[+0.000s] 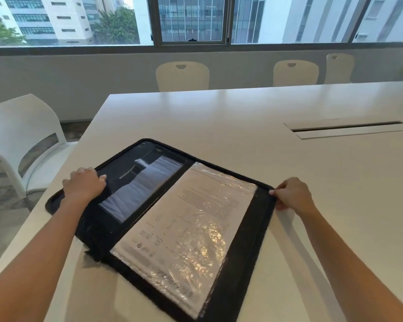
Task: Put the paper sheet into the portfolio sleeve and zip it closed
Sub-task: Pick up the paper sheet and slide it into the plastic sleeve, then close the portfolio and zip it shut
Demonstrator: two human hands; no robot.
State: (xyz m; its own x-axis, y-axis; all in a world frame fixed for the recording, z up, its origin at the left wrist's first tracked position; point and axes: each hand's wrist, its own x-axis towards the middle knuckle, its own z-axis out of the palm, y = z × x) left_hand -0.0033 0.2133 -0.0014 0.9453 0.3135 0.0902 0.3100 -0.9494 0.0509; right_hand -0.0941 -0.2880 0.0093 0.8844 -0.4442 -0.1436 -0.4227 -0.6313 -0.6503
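Note:
A black zip portfolio (249, 226) lies open and flat on the white table, near its left corner. Its right half carries a shiny clear sleeve (203, 242), and the printed paper sheet (172, 226) lies inside it. The left half shows dark pockets with a pale insert (140, 189). My left hand (84, 183) rests on the left flap's outer edge, fingers curled over it. My right hand (291, 194) pinches the portfolio's far right corner at the zip border.
The white table (242, 117) stretches far and right, with a cable slot (344, 127) at the right. A white chair (21, 135) stands close on the left beside the table edge. More chairs (182, 75) line the far side under the windows.

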